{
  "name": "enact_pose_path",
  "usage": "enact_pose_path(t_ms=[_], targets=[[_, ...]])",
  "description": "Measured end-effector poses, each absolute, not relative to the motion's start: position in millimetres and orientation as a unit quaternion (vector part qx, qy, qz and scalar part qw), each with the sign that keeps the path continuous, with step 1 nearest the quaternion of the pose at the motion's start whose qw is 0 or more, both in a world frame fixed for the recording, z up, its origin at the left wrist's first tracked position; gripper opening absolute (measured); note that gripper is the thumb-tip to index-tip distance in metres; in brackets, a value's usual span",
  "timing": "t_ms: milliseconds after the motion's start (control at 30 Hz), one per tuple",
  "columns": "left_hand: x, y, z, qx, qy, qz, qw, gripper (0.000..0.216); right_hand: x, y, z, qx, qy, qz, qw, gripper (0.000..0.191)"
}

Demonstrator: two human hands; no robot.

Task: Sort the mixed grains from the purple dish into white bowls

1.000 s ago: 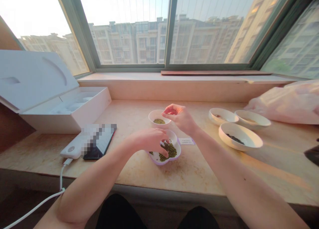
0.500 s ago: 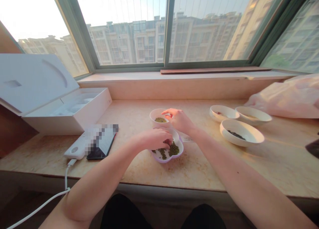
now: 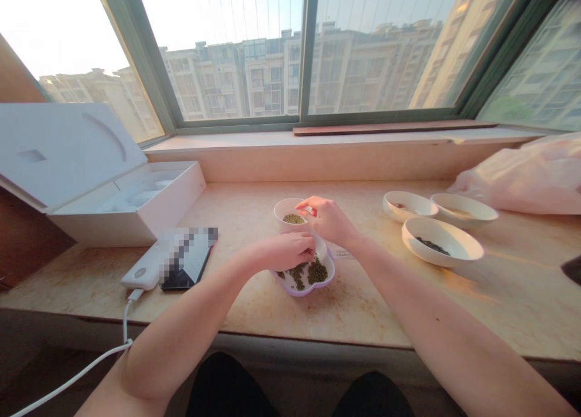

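A small white bowl [image 3: 282,206] holds green mung beans [image 3: 295,219]. Just in front of it sits a lobed dish with a purple rim [image 3: 330,273], with more dark green beans [image 3: 317,272] spread over its white bottom. My left hand [image 3: 293,250] hangs low over this dish, its fingers bent together in a pinch; what they hold is hidden. At the right rim of the small bowl is my right hand [image 3: 327,218], thumb and forefinger curled close together over the beans. I cannot make out anything between those fingertips.
Three white bowls with small contents, the nearest bowl [image 3: 467,247] holding dark pieces, stand to the right before a plastic bag [image 3: 531,172]. On the left are an open white box [image 3: 167,202], a cabled power bank [image 3: 141,274] and a phone [image 3: 184,278]. The counter's front edge is close.
My left hand has risen slightly from the beans in the lobed dish, and its fingers have drawn together. My right hand stays at the small bowl. The view has shifted slightly.
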State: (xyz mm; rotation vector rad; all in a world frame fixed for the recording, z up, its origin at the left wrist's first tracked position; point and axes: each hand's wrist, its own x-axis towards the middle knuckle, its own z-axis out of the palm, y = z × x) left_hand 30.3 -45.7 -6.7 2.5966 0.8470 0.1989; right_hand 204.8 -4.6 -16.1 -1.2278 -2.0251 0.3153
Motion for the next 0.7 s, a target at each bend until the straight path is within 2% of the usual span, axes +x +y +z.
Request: enact_pose_path(t_ms=[167, 300, 400, 533, 700], targets=[[22.0, -34.9, 0.6, 0.872, 0.296, 0.169, 0.351, 0.013, 204.2, -8.2, -10.9, -0.487, -0.791, 0.115, 0.351, 0.02], [17.2, -34.4, 6.6, 0.767, 0.237, 0.271, 0.531, 0.026, 202.4, -15.8, -5.4, -0.497, -0.798, 0.139, 0.312, 0.017], [15.2, -38.5, 12.7, 0.686, 0.21, 0.322, 0.618, 0.037, 198.1, -21.9, -6.3, -0.468, -0.818, 0.16, 0.293, 0.016], [13.1, -44.2, 19.7, 0.611, 0.177, 0.355, 0.685, 0.045, 191.0, -30.3, -12.3, -0.409, -0.855, 0.196, 0.252, 0.008], [13.2, -49.0, 23.7, 0.592, 0.186, 0.37, 0.692, 0.048, 187.1, -40.2, -17.1, -0.355, -0.897, 0.215, 0.153, 0.027]])
